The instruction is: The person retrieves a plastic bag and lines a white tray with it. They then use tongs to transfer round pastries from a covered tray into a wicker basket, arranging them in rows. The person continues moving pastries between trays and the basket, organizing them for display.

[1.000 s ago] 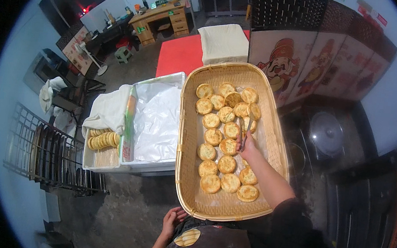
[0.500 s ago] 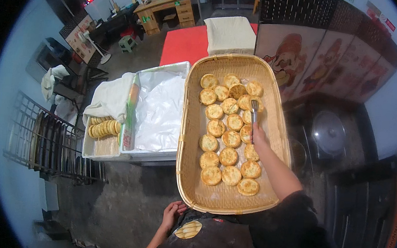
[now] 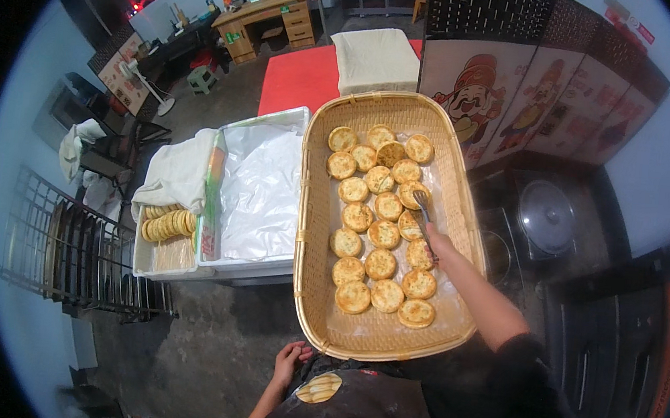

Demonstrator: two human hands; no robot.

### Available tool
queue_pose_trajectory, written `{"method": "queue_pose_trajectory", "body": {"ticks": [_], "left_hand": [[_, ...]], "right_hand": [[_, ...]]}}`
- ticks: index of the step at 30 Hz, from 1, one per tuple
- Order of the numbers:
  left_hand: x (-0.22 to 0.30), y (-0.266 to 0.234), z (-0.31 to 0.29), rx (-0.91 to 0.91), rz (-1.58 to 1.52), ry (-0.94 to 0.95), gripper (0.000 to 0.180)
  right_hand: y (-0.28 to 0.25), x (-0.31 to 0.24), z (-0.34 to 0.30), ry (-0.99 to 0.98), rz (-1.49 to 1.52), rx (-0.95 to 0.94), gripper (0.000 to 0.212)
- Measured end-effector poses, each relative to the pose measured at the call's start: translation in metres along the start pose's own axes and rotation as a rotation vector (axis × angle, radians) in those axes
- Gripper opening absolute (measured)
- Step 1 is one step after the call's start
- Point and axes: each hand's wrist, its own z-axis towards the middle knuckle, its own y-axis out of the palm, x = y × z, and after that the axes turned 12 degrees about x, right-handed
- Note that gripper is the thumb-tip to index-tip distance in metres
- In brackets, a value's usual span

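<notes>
The right hand (image 3: 440, 250) grips tongs (image 3: 425, 209) with tips at a cake (image 3: 407, 192) just beyond it, more cakes (image 3: 383, 235) lying leftward in the basket (image 3: 463, 199) beneath it, the left hand (image 3: 288, 359), grip unclear, nearer the body, and a white box (image 3: 257, 264) farther left.

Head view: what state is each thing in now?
Right hand: grip closed on metal utensil
Left hand: loosely curled, no held thing visible
Round cakes: browned, mostly flat
Wicker basket: uncovered, partly filled
Larger white box: uncovered, lined with white sheet
Smaller white box: partly covered by cloth
Pale cakes: packed in rows
Clear round lid: lying flat
Red light: lit
</notes>
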Motion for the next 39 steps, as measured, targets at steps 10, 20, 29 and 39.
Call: {"method": "queue_pose_trajectory", "body": {"ticks": [10, 20, 29, 39], "left_hand": [[-0.013, -0.027, 0.012, -0.001, -0.024, -0.042, 0.034], [-0.015, -0.033, 0.008, 0.001, -0.09, -0.065, 0.034], [-0.022, -0.044, 0.012, 0.067, -0.028, -0.048, 0.033], [-0.019, -0.04, 0.011, 0.062, 0.015, -0.04, 0.033]], "right_hand": [[-0.018, 0.013, -0.012, -0.131, -0.223, 0.133, 0.06], [-0.004, 0.01, 0.02, -0.394, -0.383, 0.231, 0.071], [0.008, 0.012, 0.021, -0.511, -0.469, 0.303, 0.066], [0.017, -0.007, -0.005, -0.518, -0.595, 0.41, 0.063]]}}
